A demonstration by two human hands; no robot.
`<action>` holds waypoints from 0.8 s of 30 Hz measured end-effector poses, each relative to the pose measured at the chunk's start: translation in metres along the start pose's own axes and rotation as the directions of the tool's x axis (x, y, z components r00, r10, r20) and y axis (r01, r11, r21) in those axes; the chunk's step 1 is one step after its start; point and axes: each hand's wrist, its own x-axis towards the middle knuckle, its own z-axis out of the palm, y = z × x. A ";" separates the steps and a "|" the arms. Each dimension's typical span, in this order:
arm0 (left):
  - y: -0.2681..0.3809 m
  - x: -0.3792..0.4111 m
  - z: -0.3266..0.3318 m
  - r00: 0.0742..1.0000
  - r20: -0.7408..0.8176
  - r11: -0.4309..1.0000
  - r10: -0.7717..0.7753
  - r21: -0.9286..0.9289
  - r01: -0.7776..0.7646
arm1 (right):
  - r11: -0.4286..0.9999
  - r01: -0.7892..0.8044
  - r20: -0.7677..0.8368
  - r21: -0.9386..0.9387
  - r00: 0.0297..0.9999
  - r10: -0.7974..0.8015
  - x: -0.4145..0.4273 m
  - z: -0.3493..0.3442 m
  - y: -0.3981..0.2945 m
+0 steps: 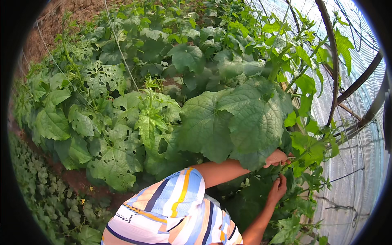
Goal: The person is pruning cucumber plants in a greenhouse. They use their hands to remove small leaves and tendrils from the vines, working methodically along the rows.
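My left hand [276, 158] reaches out from under a large lobed leaf of a cucurbit vine [257, 113]. Its fingers close around a thin green vine stem [298, 159] at the right of the planting. Just below it is my right hand [277, 187], with thumb and fingertips drawn together close to the same stem. Whether anything is pinched in those fingertips is too small to tell. Broad leaves partly cover my left forearm. Leafy shoots [306, 147] surround both hands.
Rusty metal frame bars [333, 61] and translucent plastic sheeting [346, 183] curve up on the right. Support strings [122, 55] hang among the vines. Leaves riddled with holes [114, 156] stand at left, beside bare soil [76, 179] and low plants [55, 202].
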 end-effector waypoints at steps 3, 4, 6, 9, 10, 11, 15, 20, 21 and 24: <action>0.008 -0.021 0.014 0.988 -0.015 0.987 0.156 -0.045 -0.157 | 0.951 0.079 -0.039 -0.298 0.995 -0.095 -0.002 -0.007 -0.044; 0.015 -0.029 0.021 0.988 -0.058 0.989 0.144 0.045 -0.142 | 0.926 0.075 -0.013 -0.371 0.996 -0.086 0.000 -0.015 -0.050; 0.028 -0.044 0.034 0.980 -0.141 0.970 0.137 0.221 -0.104 | 0.948 0.106 0.060 -0.301 0.994 -0.092 0.009 -0.030 -0.045; 0.031 -0.056 0.044 0.916 -0.181 0.923 0.358 0.217 -0.318 | 0.840 -0.061 0.013 0.539 0.998 0.064 0.006 -0.060 -0.116; 0.029 -0.054 0.045 0.905 -0.158 0.909 0.394 0.210 -0.360 | 0.871 -0.024 0.054 0.490 0.999 -0.003 0.003 -0.067 -0.135; 0.031 -0.050 0.045 0.893 -0.132 0.894 0.430 0.203 -0.400 | 0.897 0.017 0.096 0.442 0.993 -0.066 -0.001 -0.072 -0.154; 0.033 -0.049 0.040 0.930 -0.098 0.934 0.355 0.081 -0.348 | 0.913 0.392 0.448 0.115 0.799 -0.400 -0.005 -0.055 -0.182; 0.010 -0.041 0.003 0.975 -0.036 0.976 0.217 0.040 -0.216 | 0.710 0.075 0.679 0.700 0.238 -0.695 -0.029 -0.070 -0.208; 0.024 -0.051 0.012 0.986 -0.011 0.986 0.166 0.023 -0.166 | 0.536 -0.038 0.534 0.843 0.170 -0.828 -0.028 -0.083 -0.220; 0.021 -0.046 0.012 0.992 -0.045 0.993 0.120 0.028 -0.118 | 0.497 0.330 0.372 0.803 0.374 -0.850 -0.016 -0.121 -0.229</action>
